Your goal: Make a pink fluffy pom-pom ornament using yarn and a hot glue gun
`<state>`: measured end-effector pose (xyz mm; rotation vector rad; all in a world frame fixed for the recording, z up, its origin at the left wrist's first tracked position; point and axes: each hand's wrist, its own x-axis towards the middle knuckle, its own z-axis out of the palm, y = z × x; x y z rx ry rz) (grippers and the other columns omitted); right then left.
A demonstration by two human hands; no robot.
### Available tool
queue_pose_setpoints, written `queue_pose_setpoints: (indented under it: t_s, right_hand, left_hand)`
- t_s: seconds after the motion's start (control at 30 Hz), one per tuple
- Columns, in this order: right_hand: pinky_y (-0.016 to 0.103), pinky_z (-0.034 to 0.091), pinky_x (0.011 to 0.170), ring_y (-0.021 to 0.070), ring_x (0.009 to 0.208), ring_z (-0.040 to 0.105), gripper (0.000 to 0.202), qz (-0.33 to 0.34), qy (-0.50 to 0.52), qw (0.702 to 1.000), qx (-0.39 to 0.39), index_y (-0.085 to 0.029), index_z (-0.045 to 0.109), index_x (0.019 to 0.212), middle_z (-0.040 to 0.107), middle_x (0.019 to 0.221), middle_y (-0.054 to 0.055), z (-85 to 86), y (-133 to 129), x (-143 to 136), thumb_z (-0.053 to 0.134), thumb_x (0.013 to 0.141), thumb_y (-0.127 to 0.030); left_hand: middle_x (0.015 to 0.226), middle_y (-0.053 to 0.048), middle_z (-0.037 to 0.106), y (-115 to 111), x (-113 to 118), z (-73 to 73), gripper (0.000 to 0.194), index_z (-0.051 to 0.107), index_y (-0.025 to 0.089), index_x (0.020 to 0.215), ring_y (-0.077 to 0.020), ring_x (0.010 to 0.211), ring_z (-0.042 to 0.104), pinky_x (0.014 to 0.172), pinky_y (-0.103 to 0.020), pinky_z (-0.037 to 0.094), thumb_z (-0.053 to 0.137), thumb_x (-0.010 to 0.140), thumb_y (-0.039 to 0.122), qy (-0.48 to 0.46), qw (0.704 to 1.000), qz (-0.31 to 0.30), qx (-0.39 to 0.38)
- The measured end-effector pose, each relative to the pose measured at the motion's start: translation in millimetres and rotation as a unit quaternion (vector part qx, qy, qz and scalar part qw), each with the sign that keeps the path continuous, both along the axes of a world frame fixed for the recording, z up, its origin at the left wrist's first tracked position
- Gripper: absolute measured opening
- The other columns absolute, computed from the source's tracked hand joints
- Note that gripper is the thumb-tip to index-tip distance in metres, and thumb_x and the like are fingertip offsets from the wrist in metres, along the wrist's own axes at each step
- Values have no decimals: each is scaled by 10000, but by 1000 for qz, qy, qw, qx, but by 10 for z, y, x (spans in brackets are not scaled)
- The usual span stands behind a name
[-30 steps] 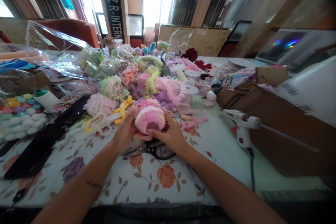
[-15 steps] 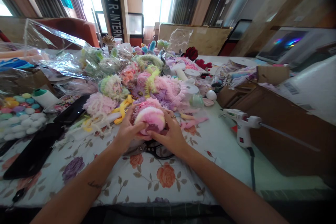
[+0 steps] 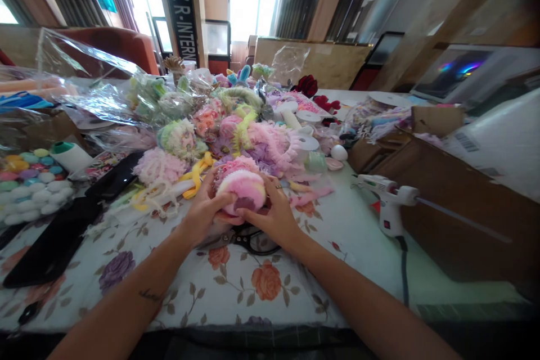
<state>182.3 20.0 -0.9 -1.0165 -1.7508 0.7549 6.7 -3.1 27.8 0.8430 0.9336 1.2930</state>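
Note:
Between my two hands is a round, fluffy pink craft piece (image 3: 241, 185) with a pale yellowish rim and a darker pink patch low on its front. My left hand (image 3: 207, 202) wraps its left side, the thumb pressed on the front. My right hand (image 3: 276, 211), with a ring on one finger, grips the right side, its thumb near the dark patch. Fingers behind the piece are hidden. Just below it, black-handled scissors (image 3: 257, 243) lie on the floral tablecloth (image 3: 189, 292), partly covered by the piece and my hands.
Fluffy pastel trims and yarn (image 3: 270, 140) are heaped behind my hands. A white glue gun (image 3: 390, 205) stands at the right beside a brown cardboard box (image 3: 455, 219). Left lie black phones (image 3: 54, 242) and a bag of pompoms (image 3: 37, 191). A white egg-shaped piece (image 3: 338, 152) sits right of the heap.
My thumbs have shifted slightly on the pink piece, the left one moving off the dark patch, which shows more now. Both hands keep hold of it in the same place.

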Motion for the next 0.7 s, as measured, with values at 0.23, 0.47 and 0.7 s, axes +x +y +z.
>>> queue_pose_setpoints:
  t_s: [0.23, 0.47, 0.7]
  right_hand:
    - [461, 621, 926, 332, 1242, 574, 882, 21, 3, 1000, -15, -334, 523, 1488, 483, 1366, 120, -47, -20, 14, 895, 698, -457]
    - [470, 586, 981, 324, 1224, 583, 880, 16, 10, 1000, -8, -279, 534, 1468, 481, 1365, 130, -31, -22, -3, 891, 690, -482]
    - [465, 506, 1069, 294, 1183, 597, 712, 2, 17, 1000, -15, -251, 601, 1347, 579, 1228, 88, 38, 14, 2, 856, 710, -437]
  left_hand:
    - [1147, -48, 655, 19, 9, -43, 770, 523, 275, 1353, -185, 802, 674, 552, -272, 624, 826, 647, 231, 24, 999, 31, 28]
    - [1116, -44, 690, 40, 2, -85, 721, 570, 254, 1303, -181, 788, 691, 601, -269, 621, 861, 645, 222, 21, 997, 53, 51]
    - [1154, -96, 703, 55, -30, -24, 718, 536, 236, 1392, -206, 906, 710, 742, -282, 626, 844, 748, 316, -18, 999, 11, 44]
